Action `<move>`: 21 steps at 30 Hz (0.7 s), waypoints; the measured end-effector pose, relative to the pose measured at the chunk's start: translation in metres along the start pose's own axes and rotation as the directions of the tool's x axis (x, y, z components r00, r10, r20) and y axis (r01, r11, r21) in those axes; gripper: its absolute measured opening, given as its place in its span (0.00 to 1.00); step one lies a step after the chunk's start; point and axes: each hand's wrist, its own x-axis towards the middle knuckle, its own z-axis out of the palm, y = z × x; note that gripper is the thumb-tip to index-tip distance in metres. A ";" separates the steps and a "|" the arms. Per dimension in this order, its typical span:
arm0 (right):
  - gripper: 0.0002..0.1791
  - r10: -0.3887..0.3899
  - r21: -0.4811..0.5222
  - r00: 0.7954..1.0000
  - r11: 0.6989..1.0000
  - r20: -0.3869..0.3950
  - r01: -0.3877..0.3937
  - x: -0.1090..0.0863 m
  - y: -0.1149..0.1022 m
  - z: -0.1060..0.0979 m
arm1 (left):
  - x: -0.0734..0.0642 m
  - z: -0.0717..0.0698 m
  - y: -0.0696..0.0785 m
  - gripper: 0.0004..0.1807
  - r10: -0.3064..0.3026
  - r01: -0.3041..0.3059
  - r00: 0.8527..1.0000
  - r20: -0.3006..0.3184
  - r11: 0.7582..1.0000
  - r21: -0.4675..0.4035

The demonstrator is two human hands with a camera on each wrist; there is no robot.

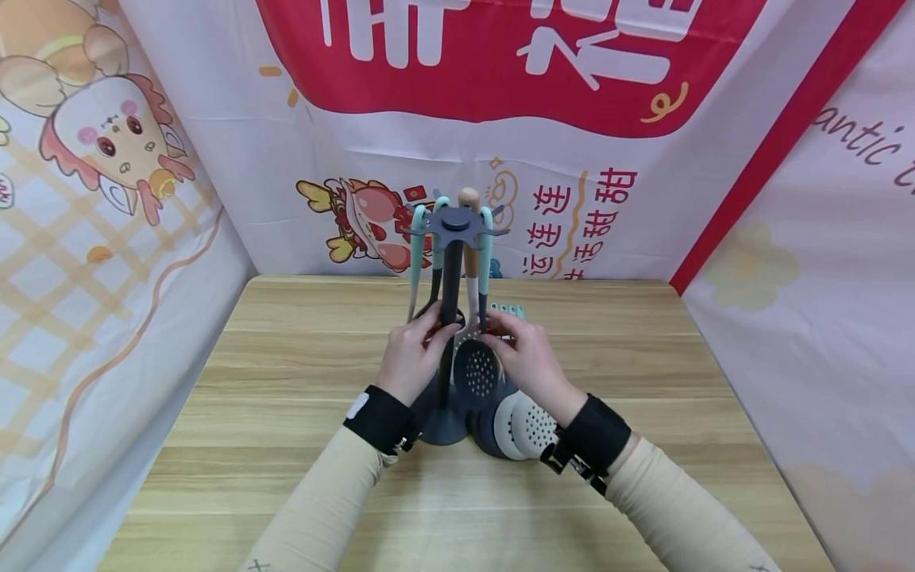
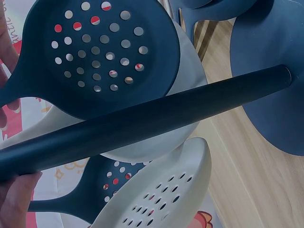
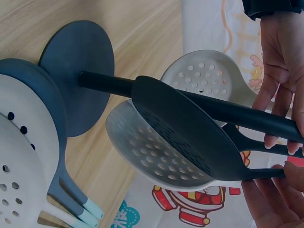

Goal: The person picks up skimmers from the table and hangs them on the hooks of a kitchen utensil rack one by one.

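Note:
A dark utensil stand rises from a round base (image 1: 445,431), with a hook ring (image 1: 456,225) on top of its pole (image 2: 152,118). My left hand (image 1: 411,354) holds the pole around mid-height, fingers and thumb on either side. My right hand (image 1: 527,353) pinches a dark perforated skimmer (image 1: 476,373) at its thin neck, just below the mint handle (image 1: 484,254). The skimmer's head hangs in front of the pole. Around the pole hang other utensils, among them a pale perforated spoon (image 2: 156,190), a pale skimmer (image 3: 209,76) and another dark perforated one (image 2: 88,185).
Right of the base, several dark and pale perforated utensils (image 1: 532,425) lie stacked on the wooden table (image 1: 300,477), their mint handle ends (image 1: 509,310) pointing to the back. A printed cloth (image 1: 343,135) hangs behind the table, with more cloth at both sides.

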 end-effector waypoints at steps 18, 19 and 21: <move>0.20 0.109 0.107 0.994 0.988 0.012 -0.109 -0.002 0.006 -0.002 | 0.000 0.001 0.001 0.14 -0.004 0.003 1.000 -0.010 1.000 -0.003; 0.19 0.118 0.114 0.993 0.986 0.012 -0.119 -0.002 0.007 -0.002 | 0.000 0.001 0.001 0.14 -0.004 0.004 1.000 -0.010 1.000 -0.001; 0.19 0.130 0.120 0.991 0.984 0.011 -0.131 -0.002 0.008 -0.002 | 0.000 0.001 0.001 0.14 -0.005 0.005 1.000 -0.009 1.000 0.002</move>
